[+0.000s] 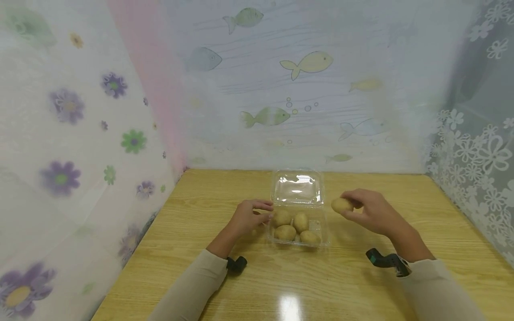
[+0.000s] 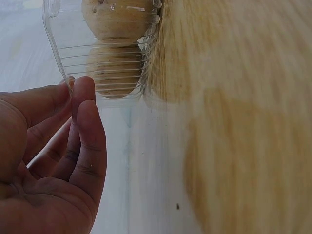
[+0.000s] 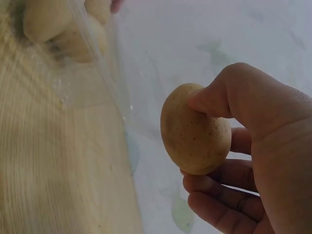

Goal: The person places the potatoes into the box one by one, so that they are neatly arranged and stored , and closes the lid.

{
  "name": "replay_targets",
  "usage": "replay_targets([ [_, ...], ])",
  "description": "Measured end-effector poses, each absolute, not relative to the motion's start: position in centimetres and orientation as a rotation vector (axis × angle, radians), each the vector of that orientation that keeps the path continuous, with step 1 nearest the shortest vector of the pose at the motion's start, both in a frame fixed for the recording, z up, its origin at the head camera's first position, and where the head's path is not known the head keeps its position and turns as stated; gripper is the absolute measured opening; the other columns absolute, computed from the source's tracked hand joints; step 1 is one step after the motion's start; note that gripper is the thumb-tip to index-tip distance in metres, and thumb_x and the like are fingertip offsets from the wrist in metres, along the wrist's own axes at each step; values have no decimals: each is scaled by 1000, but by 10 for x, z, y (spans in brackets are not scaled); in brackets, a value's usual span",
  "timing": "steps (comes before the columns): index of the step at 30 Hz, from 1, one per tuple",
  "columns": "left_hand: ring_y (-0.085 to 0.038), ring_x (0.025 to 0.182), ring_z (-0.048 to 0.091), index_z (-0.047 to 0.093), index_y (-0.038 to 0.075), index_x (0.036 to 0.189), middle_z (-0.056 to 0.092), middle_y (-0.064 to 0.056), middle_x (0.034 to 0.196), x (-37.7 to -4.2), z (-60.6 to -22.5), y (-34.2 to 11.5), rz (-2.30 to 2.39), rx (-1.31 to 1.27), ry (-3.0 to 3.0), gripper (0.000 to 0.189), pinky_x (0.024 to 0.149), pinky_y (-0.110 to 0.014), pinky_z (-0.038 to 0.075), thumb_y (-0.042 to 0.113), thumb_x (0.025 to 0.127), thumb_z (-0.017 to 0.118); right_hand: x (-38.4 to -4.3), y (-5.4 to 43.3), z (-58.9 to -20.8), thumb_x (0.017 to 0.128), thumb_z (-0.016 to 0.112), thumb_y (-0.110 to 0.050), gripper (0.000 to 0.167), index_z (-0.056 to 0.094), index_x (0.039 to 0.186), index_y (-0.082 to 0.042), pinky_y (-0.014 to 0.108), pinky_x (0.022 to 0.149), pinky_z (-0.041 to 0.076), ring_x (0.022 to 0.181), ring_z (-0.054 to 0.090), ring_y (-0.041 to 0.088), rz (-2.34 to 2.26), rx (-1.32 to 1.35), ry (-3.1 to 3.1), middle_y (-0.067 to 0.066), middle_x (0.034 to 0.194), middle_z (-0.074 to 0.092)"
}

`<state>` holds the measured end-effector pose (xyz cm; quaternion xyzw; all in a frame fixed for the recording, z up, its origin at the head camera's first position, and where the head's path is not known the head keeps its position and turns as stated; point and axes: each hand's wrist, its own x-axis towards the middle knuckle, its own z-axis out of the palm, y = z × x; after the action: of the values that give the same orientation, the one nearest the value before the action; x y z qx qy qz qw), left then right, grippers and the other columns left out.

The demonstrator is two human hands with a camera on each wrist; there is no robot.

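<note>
A clear plastic clamshell container (image 1: 315, 224) stands on the table with its lid (image 1: 298, 189) raised at the back. Several potatoes (image 1: 285, 232) lie inside, filling most of it except the right rear part. At the container's left side, my left hand (image 1: 246, 218) pinches the rim between thumb and fingertips, as the left wrist view shows. To the right of the container, above the table, my right hand (image 1: 373, 211) holds another potato (image 3: 192, 131) between thumb and fingers. That potato is pale brown with small dark specks.
The wooden table (image 1: 265, 285) reaches back to a wall covering (image 1: 257, 84) printed with fish. A flowered sheet (image 1: 92, 151) hangs along the left, and a sheet with white flowers (image 1: 478, 151) along the right. Dark wrist cameras (image 1: 385, 260) sit on both wrists.
</note>
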<state>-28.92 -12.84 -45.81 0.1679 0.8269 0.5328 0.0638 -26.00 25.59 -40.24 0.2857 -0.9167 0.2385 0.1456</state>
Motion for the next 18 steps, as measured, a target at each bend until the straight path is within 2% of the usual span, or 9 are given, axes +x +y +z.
replay_targets([
  [18,-18,89,77,78,8,116,64,1,143,-290,-459,-129,1608,497,2491,21,75,-33,65,11,96,76,-258,228,-408,86,85,-18,34,74,118,-11,37,75,61,86,64,8,693,918,-2599,-6,101,72],
])
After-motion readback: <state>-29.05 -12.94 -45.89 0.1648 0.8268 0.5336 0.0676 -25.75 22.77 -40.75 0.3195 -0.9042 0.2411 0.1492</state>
